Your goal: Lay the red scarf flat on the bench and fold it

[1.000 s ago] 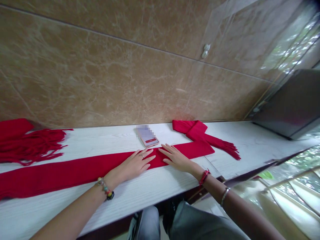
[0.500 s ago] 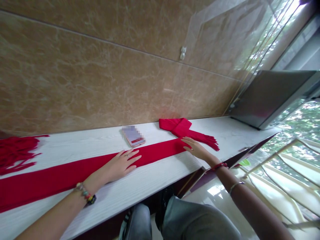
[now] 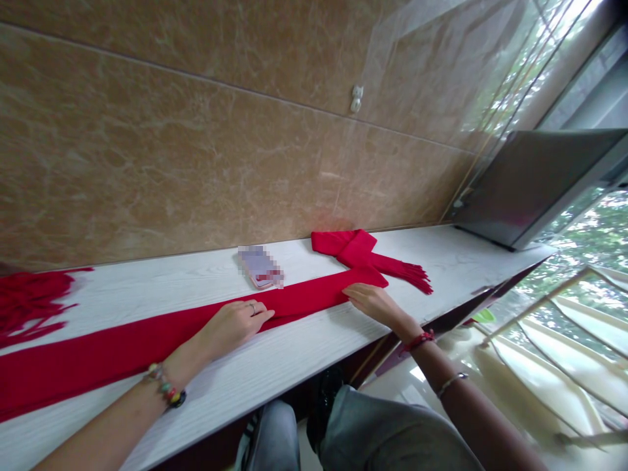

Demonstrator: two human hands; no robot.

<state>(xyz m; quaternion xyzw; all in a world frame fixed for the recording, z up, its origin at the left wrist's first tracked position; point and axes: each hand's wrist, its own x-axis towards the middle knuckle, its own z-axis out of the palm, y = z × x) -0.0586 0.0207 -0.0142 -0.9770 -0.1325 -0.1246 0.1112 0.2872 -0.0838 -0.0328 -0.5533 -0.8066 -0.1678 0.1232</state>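
A long red scarf (image 3: pixel 147 340) lies stretched along the white counter, folded lengthwise. My left hand (image 3: pixel 240 322) rests on its middle stretch, fingers drawn together and closed on the near edge. Toward the scarf's right end, my right hand (image 3: pixel 371 303) pinches the same near edge, where the cloth is slightly raised. Just behind this end sits a red scarf piece (image 3: pixel 356 245), folded across itself with its fringe pointing right; I cannot tell whether it joins the long strip. Red fringe (image 3: pixel 36 297) is heaped at the far left.
A phone (image 3: pixel 260 267), partly blurred out, lies behind the scarf on the white counter (image 3: pixel 294 350). A brown marbled wall (image 3: pixel 196 157) rises at the back. On the right are a grey panel-like box (image 3: pixel 530 183) and a cream metal rack (image 3: pixel 554 340).
My fingers, spread flat on the scarf before, have closed on its near edge. My right hand has slid left and nearer, uncovering the strip's right end.
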